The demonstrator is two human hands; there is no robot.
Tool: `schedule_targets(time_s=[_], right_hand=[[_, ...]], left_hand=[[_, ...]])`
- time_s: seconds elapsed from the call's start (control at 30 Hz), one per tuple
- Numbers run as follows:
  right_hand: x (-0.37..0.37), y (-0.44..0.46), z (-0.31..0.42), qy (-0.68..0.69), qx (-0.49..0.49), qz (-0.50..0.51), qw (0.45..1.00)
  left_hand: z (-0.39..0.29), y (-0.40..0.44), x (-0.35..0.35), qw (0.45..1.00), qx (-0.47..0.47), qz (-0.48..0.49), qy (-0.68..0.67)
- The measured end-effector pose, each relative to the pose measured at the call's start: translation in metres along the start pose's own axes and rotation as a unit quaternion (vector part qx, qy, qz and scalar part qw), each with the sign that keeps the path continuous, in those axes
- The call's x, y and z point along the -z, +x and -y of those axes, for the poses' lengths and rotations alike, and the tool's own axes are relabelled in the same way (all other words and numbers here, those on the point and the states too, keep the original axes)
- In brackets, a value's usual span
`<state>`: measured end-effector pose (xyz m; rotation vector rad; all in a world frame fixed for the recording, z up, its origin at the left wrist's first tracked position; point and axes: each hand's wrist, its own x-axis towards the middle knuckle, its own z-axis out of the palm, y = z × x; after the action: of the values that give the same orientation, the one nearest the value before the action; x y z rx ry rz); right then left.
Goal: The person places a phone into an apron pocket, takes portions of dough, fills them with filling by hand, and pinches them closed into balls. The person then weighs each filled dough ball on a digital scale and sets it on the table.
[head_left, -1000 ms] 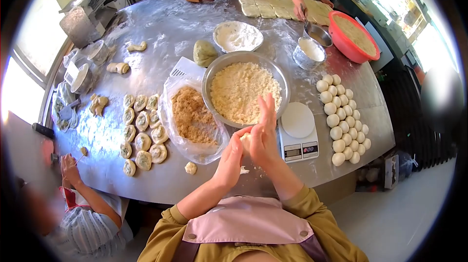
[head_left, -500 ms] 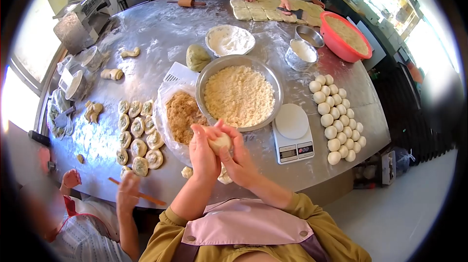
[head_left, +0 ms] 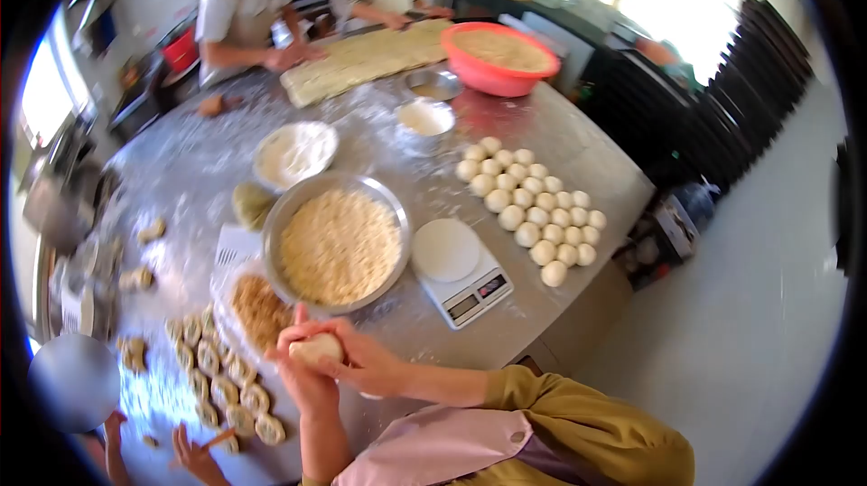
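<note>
A pale dough ball [head_left: 316, 348] is cupped between my two hands, above the table's near edge. My left hand [head_left: 305, 382] closes round it from the left and below. From the right, the fingers of my right hand [head_left: 368, 361] wrap over it. Just beyond my hands is a brown crumbly filling [head_left: 260, 310] in a plastic bag, partly hidden by them. Beside that stands a metal bowl [head_left: 403, 256] of pale yellow crumbs. A white digital scale [head_left: 470, 292] lies to the right, its round plate bare.
Rows of round white dough balls [head_left: 533, 206] lie at the right. Flattened filled dough pieces [head_left: 224, 391] lie at the left, near a co-worker's hand [head_left: 194, 454] with a wooden stick. At the back, two people stand by a dough sheet [head_left: 361, 60] and a red basin [head_left: 492, 79].
My view has swung right and tilted, so the table's contents appear farther left. My hands still hold the dough ball, which now shows more plainly between the fingers.
</note>
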<state>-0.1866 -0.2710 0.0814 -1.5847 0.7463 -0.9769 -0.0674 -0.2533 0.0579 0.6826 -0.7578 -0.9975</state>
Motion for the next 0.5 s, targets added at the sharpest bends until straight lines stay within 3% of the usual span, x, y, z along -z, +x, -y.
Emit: schedule_targets(time_s=[0.03, 0.13, 0.23, 0.27, 0.37, 0.4, 0.47, 0.5], right_hand=[[0.004, 0.003, -0.006, 0.007, 0.018, -0.010, 1.000], [0.023, 0.004, 0.008, 0.180, -0.180, 0.118, 0.960], [0.020, -0.004, 0.018, 0.245, -0.148, 0.165, 0.944], [0.011, -0.008, 0.010, 0.253, -0.146, 0.130, 0.948], [0.009, -0.005, 0.012, -0.017, 0.083, 0.016, 0.996], [0.009, -0.004, 0.011, 0.021, 0.093, 0.005, 0.995], [0.014, -0.005, 0.011, 0.189, -0.035, 0.064, 0.979], [0.015, -0.006, 0.007, 0.207, -0.056, 0.082, 0.973]], left_hand=[[-0.012, -0.001, -0.018, 0.993, 0.056, -0.031, -0.094], [-0.022, 0.000, -0.050, 0.997, -0.025, -0.059, 0.039], [-0.015, -0.005, -0.009, 0.996, 0.054, 0.045, 0.051], [-0.013, -0.008, -0.015, 0.998, 0.022, -0.025, 0.058], [-0.010, -0.006, -0.013, 0.993, -0.030, -0.035, 0.111], [-0.010, -0.008, -0.023, 0.992, -0.028, -0.037, 0.114], [-0.029, -0.006, -0.076, 0.991, -0.016, -0.130, -0.032], [-0.026, -0.006, -0.070, 0.993, -0.016, -0.120, -0.016]])
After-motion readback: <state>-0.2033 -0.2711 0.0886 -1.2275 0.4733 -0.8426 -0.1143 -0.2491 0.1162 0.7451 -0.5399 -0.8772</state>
